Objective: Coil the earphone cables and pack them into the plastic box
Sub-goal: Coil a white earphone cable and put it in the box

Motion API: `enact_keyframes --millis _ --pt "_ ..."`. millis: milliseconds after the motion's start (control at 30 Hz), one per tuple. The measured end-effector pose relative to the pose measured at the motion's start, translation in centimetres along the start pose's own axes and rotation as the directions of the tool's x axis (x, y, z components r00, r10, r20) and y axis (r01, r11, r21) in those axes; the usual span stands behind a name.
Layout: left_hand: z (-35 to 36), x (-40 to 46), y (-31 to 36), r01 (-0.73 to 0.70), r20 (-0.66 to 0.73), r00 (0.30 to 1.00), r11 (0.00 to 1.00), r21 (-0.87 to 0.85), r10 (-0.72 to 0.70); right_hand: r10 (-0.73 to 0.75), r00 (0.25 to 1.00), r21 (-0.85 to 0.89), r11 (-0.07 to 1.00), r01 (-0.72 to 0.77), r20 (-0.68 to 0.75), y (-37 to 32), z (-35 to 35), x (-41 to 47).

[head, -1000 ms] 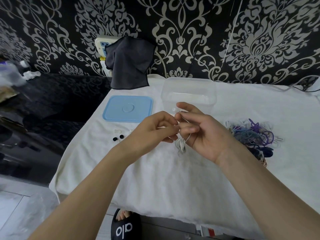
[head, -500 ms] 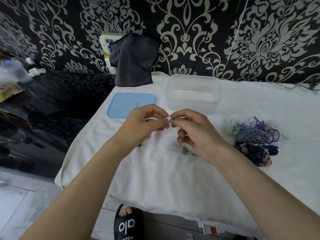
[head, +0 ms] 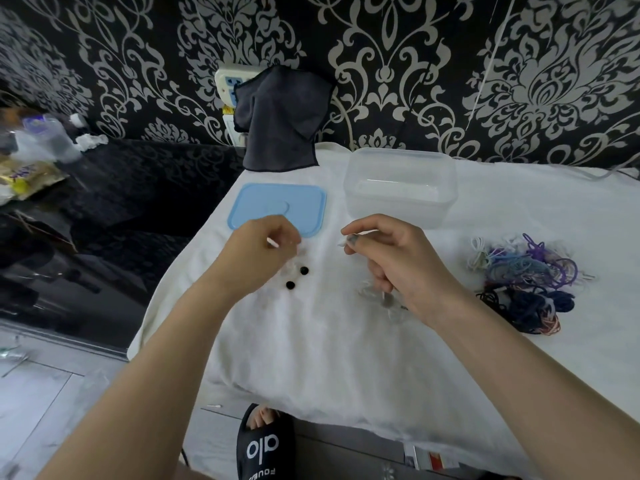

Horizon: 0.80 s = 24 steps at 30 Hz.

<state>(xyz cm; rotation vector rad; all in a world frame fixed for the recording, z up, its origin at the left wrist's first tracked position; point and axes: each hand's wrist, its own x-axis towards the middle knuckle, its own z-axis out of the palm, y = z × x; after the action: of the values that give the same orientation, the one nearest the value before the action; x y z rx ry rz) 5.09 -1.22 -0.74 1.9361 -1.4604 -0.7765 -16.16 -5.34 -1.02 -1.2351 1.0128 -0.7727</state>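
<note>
My left hand [head: 258,252] hovers over the white cloth and pinches a small white piece of the earphone between thumb and fingers. My right hand [head: 398,261] is a short way to the right, pinching the white earphone end [head: 343,241] at its fingertips, with the blurred white cable [head: 381,299] hanging below the palm. The clear plastic box [head: 398,188] stands open just behind my right hand. A tangle of purple, blue, white and dark earphone cables [head: 523,278] lies on the cloth to the right.
The box's blue lid [head: 277,206] lies flat behind my left hand. Two small black ear tips [head: 297,278] rest on the cloth near that hand. A dark cloth [head: 280,123] hangs on the wall behind. The table's left edge [head: 162,282] drops to a dark glossy surface.
My hands, which were touching at the fingertips, have pulled apart sideways: the left went left, the right stayed near the middle. The two black ear tips are now uncovered.
</note>
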Motion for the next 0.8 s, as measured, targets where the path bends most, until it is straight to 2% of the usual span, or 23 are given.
enact_keyframes --millis 67,167,533,800 --pt "-0.1 -0.2 -1.0 0.013 0.039 0.999 0.983 0.183 -0.02 0.009 1.0 0.0 1.0 -0.009 -0.004 0.0 0.0 0.1" --pt "0.1 -0.4 -1.7 0.021 0.094 0.995 0.968 0.252 -0.046 0.005 1.0 -0.013 1.0 -0.005 -0.01 0.1 0.0 0.2" --pt "1.8 0.4 -2.0 -0.031 0.07 0.998 0.94 0.339 0.008 0.001 1.0 -0.031 1.0 -0.002 -0.014 0.3 0.0 0.4" --pt "1.6 0.4 -1.9 -0.075 0.081 0.995 0.954 0.291 0.053 0.02 1.0 -0.017 1.0 -0.02 -0.02 0.0 -0.7 0.4"
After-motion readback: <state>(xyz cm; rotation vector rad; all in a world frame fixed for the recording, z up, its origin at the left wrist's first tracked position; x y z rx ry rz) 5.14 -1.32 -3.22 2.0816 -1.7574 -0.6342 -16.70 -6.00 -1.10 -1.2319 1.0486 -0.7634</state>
